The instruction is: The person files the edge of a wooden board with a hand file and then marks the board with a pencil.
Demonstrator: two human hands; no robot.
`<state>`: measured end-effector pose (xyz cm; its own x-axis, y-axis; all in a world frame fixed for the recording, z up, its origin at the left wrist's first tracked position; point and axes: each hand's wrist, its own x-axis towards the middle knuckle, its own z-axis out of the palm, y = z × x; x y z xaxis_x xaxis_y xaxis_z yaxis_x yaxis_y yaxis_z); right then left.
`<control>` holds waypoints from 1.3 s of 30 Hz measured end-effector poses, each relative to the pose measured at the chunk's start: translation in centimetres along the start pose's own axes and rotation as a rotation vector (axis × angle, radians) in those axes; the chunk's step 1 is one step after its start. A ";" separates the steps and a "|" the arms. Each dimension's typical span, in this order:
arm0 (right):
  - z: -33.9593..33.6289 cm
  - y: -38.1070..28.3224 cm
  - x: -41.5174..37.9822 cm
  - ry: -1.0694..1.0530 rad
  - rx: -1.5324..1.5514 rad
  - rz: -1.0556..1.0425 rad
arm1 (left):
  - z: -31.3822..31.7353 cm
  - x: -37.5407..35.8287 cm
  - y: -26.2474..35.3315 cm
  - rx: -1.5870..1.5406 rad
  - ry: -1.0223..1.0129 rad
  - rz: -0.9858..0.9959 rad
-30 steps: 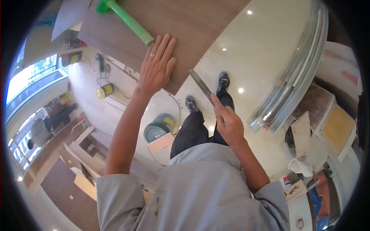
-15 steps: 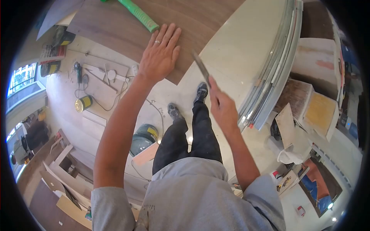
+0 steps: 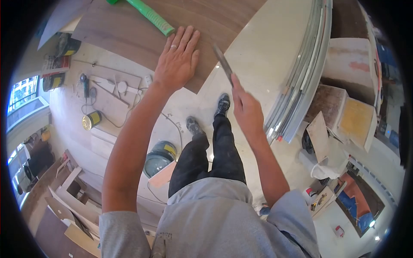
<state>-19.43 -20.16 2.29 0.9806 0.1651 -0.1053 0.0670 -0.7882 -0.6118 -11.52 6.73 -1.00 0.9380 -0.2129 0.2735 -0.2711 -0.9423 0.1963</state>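
A brown plywood board (image 3: 223,15) reaches in from the top of the view, its near corner pointing toward me. My left hand (image 3: 177,60) lies flat on that board close to the corner, fingers stretched out and a ring on one of them. Just beyond its fingertips rests a green tool handle (image 3: 151,18), probably a hammer's, its far end cut off by the frame. My right hand (image 3: 248,112) is closed around one end of a long, flat grey metal file (image 3: 223,61). The file's far end is at the board's right edge; whether it touches is hard to tell.
Long metal strips (image 3: 297,81) lie on the right, near stacked boxes (image 3: 325,103). On the left floor are an angle grinder (image 3: 84,86), a yellow-black can (image 3: 92,120) and cables. A dark bucket (image 3: 160,157) stands beside my leg. Wood offcuts (image 3: 73,202) fill the lower left.
My right hand and the file have moved a little forward, away from my body, along the board's edge. My left hand stays flat on the board. The whole view has shifted slightly.
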 end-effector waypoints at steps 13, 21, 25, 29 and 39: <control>1.6 0.5 1.9 -0.012 -0.022 -0.094 | -0.3 0.2 0.1 -0.012 -0.022 0.001; 0.9 -0.5 9.4 0.087 0.039 -0.133 | -0.6 0.3 0.1 -0.006 -0.063 -0.015; 0.7 0.6 4.2 0.007 0.002 -0.055 | -0.7 0.4 0.2 -0.015 -0.079 -0.014; 0.6 1.9 1.6 -0.016 0.036 -0.052 | -1.0 0.4 0.3 0.001 -0.060 0.001; -0.5 1.6 5.2 0.036 0.031 -0.035 | -1.3 0.6 0.6 -0.028 -0.114 -0.031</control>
<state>-14.11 -20.83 1.14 0.9838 0.1704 -0.0552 0.0964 -0.7636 -0.6385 -11.40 6.40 0.45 0.9641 -0.2130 0.1586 -0.2458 -0.9418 0.2292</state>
